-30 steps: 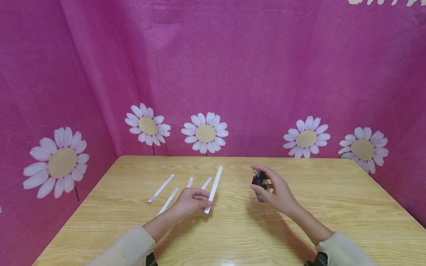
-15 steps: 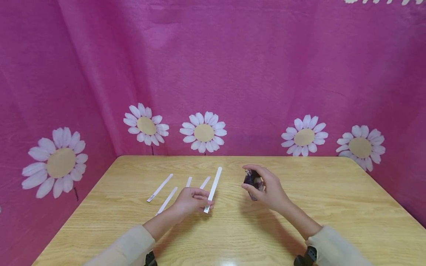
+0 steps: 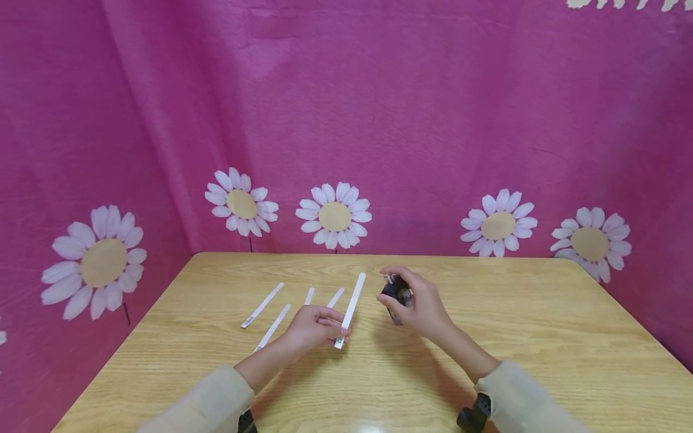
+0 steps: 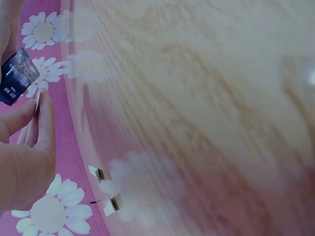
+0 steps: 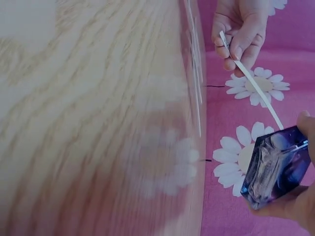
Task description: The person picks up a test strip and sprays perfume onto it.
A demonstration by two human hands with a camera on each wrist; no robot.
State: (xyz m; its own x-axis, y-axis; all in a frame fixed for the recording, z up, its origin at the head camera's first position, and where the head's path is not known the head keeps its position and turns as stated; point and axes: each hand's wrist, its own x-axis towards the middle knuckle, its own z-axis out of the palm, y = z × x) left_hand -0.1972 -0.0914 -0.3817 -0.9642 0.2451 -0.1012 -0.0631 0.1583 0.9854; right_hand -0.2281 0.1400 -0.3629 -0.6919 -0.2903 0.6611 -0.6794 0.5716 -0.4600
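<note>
My left hand (image 3: 314, 328) pinches a white paper test strip (image 3: 354, 300) near its printed lower end, and the strip's long free part slants up and away. To the right, my right hand (image 3: 425, 304) grips a dark blue and purple glass perfume bottle (image 3: 394, 294) between thumb and fingers, above the table. The bottle's faceted glass (image 5: 275, 167) shows close up in the right wrist view, where the strip's far end (image 5: 275, 118) appears near it. White lettering marks the bottle (image 4: 19, 76) in the left wrist view. Whether bottle and strip touch there is hard to tell; in the head view they stand apart.
Several more white strips lie on the wooden table (image 3: 487, 373), among them one at the far left (image 3: 262, 305) and another (image 3: 273, 328) partly behind my left arm. A pink curtain (image 3: 411, 120) with daisies hangs behind the table's back edge.
My right hand has moved left with the perfume bottle, bringing it closer to the strip. My left hand and its strip have stayed almost in place.
</note>
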